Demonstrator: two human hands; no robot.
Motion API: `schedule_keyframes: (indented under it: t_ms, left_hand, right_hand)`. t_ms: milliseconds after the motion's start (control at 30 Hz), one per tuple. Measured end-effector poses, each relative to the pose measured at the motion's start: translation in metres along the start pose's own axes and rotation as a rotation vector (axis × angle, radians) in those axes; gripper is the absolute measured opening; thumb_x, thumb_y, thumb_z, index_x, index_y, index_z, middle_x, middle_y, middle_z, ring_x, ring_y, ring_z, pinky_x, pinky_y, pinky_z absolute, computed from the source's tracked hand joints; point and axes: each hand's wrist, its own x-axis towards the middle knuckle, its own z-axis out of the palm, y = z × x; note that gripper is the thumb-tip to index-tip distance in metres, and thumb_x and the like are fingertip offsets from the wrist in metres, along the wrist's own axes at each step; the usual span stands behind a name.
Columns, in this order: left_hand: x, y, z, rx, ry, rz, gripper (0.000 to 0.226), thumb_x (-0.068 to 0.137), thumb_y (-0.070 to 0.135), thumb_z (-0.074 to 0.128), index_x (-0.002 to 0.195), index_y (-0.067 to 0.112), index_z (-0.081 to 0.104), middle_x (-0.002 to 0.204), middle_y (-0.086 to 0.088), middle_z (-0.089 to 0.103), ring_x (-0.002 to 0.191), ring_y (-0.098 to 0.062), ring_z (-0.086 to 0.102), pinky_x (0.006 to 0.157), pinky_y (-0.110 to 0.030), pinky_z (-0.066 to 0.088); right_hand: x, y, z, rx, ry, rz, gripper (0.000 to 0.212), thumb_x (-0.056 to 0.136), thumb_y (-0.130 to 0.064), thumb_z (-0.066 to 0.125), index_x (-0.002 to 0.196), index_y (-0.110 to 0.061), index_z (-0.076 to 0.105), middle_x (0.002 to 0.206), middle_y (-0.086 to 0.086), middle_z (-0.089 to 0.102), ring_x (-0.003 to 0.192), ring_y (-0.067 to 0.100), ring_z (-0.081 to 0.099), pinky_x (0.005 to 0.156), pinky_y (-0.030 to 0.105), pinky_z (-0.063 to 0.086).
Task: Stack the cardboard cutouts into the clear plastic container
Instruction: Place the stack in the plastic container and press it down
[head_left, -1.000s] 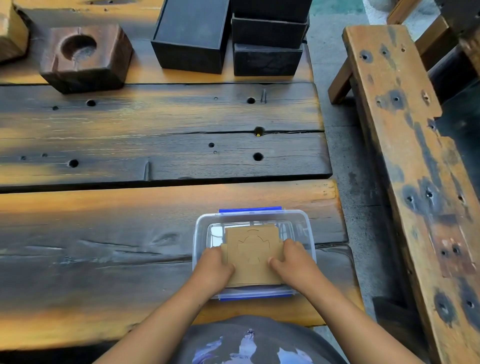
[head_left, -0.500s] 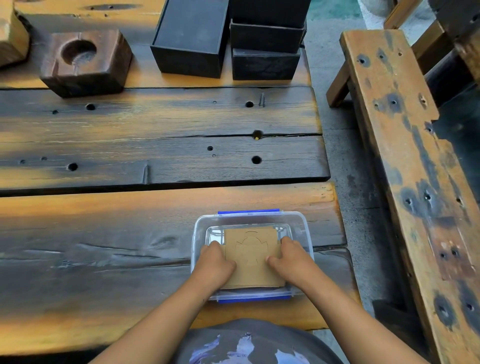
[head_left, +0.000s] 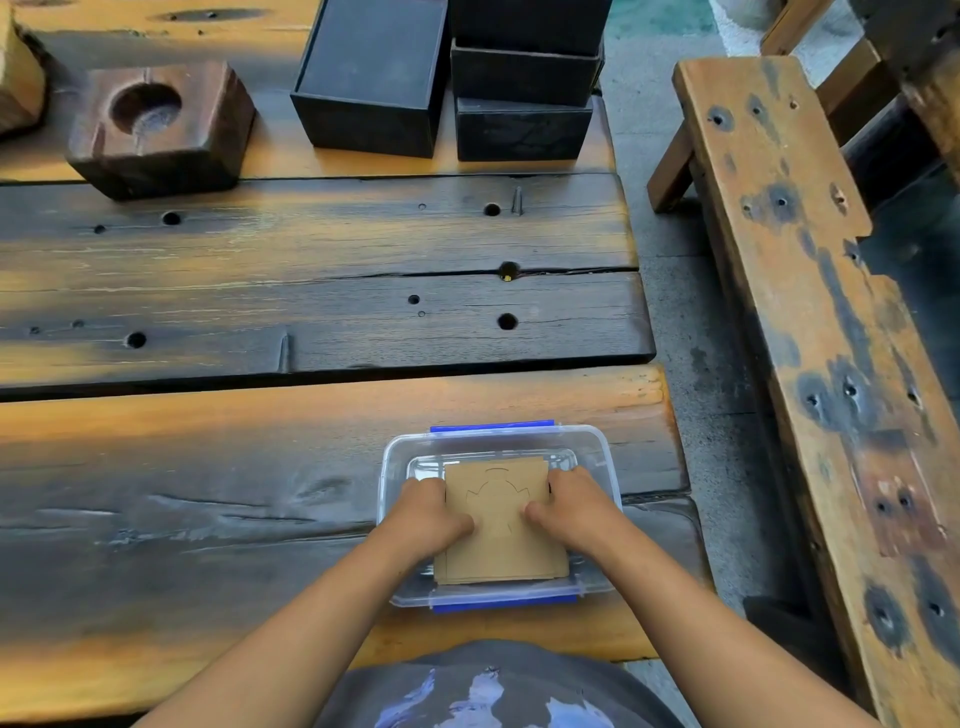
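A clear plastic container (head_left: 597, 447) with blue clips stands near the table's front edge, right of centre. Inside it lies a stack of brown cardboard cutouts (head_left: 501, 540), the top one scored with a shape outline. My left hand (head_left: 428, 514) grips the stack's left edge, thumb on top. On the opposite edge, my right hand (head_left: 569, 506) holds the stack the same way. Both hands reach into the container, and the stack looks about level with its rim.
A dark wooden block with a round hollow (head_left: 156, 130) sits at the back left. Black boxes (head_left: 374, 78) stand at the back centre, some stacked (head_left: 522, 98). A worn wooden bench (head_left: 831, 338) runs along the right, across a gap of concrete floor.
Both hands have slid slightly forward along the stack's sides, and the cutouts have settled a little lower into the container. The container has stayed in place.
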Motion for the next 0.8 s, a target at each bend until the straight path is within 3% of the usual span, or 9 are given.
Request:
schedule_keyframes:
  t_ms: [167, 500, 633, 800]
  left_hand:
    - [0.002, -0.005, 0.002, -0.003, -0.009, 0.055, 0.038, 0.082, 0.027, 0.071, 0.114, 0.008, 0.063, 0.112, -0.008, 0.064, 0.096, -0.023, 0.065, 0.075, -0.028, 0.053]
    - [0.009, -0.007, 0.004, 0.084, 0.013, 0.004, 0.034, 0.083, 0.028, 0.068, 0.11, 0.007, 0.063, 0.117, -0.011, 0.059, 0.093, -0.024, 0.065, 0.08, -0.034, 0.056]
    - [0.007, -0.009, 0.009, 0.149, 0.017, 0.023, 0.024, 0.083, 0.031, 0.067, 0.093, 0.012, 0.057, 0.126, -0.013, 0.05, 0.081, -0.021, 0.061, 0.069, -0.027, 0.05]
    - [0.009, -0.016, 0.011, 0.104, 0.002, 0.062, 0.03, 0.082, 0.024, 0.067, 0.104, 0.004, 0.067, 0.124, -0.012, 0.054, 0.095, -0.024, 0.066, 0.088, -0.038, 0.057]
  right_hand:
    - [0.005, 0.003, 0.001, -0.012, -0.012, 0.009, 0.045, 0.085, -0.041, 0.055, 0.121, -0.014, 0.055, 0.125, 0.008, 0.049, 0.102, 0.023, 0.06, 0.087, 0.035, 0.052]
    - [0.005, 0.006, 0.009, 0.01, -0.009, 0.008, 0.038, 0.087, -0.041, 0.055, 0.116, -0.016, 0.056, 0.123, 0.004, 0.043, 0.085, 0.015, 0.053, 0.07, 0.026, 0.042]
    - [0.003, 0.01, 0.012, 0.025, -0.016, 0.006, 0.029, 0.087, -0.039, 0.057, 0.104, -0.015, 0.054, 0.124, 0.003, 0.038, 0.088, 0.018, 0.055, 0.076, 0.029, 0.044]
    - [-0.001, 0.015, 0.017, 0.015, 0.029, -0.03, 0.043, 0.088, -0.034, 0.058, 0.121, -0.006, 0.054, 0.132, 0.003, 0.037, 0.111, 0.021, 0.054, 0.097, 0.031, 0.045]
